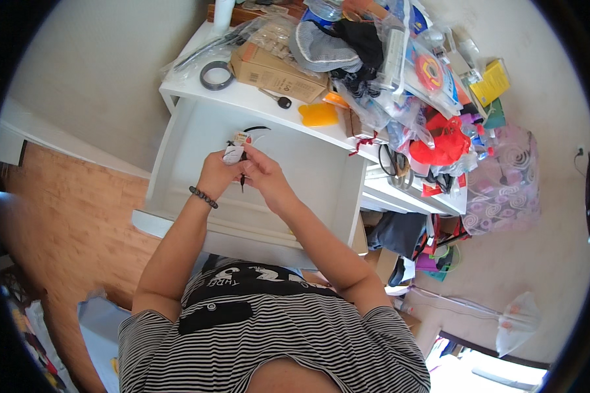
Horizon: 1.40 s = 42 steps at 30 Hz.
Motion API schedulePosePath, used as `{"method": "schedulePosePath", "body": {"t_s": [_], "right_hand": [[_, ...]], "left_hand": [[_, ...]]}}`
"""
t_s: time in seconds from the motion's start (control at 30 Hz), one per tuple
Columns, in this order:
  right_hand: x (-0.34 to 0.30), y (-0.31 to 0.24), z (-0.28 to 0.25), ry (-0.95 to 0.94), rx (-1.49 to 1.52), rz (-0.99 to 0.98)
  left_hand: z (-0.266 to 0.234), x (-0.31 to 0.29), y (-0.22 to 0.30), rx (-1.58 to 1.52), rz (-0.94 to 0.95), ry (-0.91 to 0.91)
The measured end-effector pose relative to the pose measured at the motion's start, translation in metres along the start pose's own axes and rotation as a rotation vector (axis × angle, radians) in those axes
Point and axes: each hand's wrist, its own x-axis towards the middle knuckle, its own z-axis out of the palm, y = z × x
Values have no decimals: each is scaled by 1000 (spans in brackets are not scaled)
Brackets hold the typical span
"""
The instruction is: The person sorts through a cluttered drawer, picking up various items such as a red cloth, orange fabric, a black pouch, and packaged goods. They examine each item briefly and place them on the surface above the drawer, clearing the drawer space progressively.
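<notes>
Both hands are over the pulled-out white drawer (314,173). My left hand (216,173) has its fingers closed around a small white piece (233,154) with thin dark parts sticking out above and below it. My right hand (265,177) pinches the same small item from the other side, fingertips touching it. Its exact kind is too small to make out. Just beyond the fingers shows a small white and orange label or packet (242,138). A thin black curved strip (257,128) lies in the drawer behind it. A dark beaded bracelet (204,197) circles my left wrist.
On the white cabinet top (193,72) lie a roll of dark tape (216,76), a cardboard box (278,73), a black-headed key (283,102) and a yellow piece (319,114). Plastic bags, a striped cloth (321,49) and a red bag (442,142) crowd its right side.
</notes>
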Motion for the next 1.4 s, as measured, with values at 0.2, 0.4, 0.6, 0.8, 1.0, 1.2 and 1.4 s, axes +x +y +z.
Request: {"method": "schedulePosePath", "body": {"t_s": [0.2, 0.4, 0.6, 0.8, 1.0, 1.2, 1.4], "right_hand": [[43, -6, -21, 67, -83, -9], [134, 43, -79, 409, -1414, -532], [132, 39, -89, 459, -1260, -234], [49, 18, -76, 230, 103, -85], [-8, -29, -22, 153, -15, -412], [-24, -25, -15, -2, -235, -489], [-22, -58, -24, 75, 6, -376]], "left_hand": [[-9, 5, 1, -310, -79, 61], [-18, 5, 7, -458, -118, 245], [-16, 5, 13, -505, -148, 239], [-10, 4, 10, -457, -205, 105], [-8, -5, 17, -589, -223, -184], [-9, -5, 14, -658, -266, -359], [-5, -10, 26, -405, -134, -346]]}}
